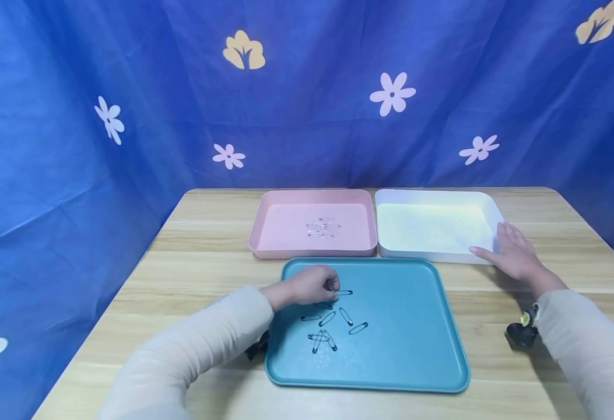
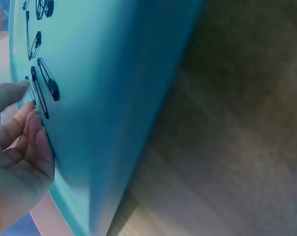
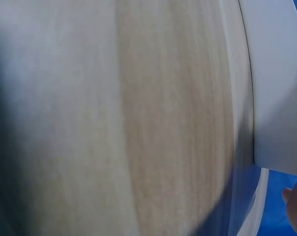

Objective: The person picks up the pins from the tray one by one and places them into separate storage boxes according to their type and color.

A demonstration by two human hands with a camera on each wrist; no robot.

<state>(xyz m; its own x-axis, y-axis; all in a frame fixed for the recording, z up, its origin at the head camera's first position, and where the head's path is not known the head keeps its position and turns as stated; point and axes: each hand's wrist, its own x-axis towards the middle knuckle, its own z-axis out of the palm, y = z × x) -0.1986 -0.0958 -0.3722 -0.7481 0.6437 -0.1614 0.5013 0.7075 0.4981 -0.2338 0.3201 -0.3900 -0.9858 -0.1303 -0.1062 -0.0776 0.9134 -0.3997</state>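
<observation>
My left hand (image 1: 314, 284) is over the blue-green tray (image 1: 406, 326), its fingers bent and the thumb facing the fingertips. A safety pin (image 1: 344, 292) lies at those fingertips; whether they pinch it I cannot tell. In the left wrist view, thumb and fingers (image 2: 28, 132) stand slightly apart beside the pins. Several other safety pins (image 1: 346, 316) are scattered on the tray's left half. My right hand (image 1: 513, 254) rests against the near right corner of the white tray (image 1: 417, 255), fingers extended along the side and thumb at the front. Only a bit of it shows in the right wrist view.
The pink tray (image 1: 270, 233) behind the blue-green one holds a small heap of safety pins (image 1: 322, 228). The white tray stands right beside it. All three trays are on a wooden table (image 1: 196, 262), with a blue flowered curtain (image 1: 307, 116) behind.
</observation>
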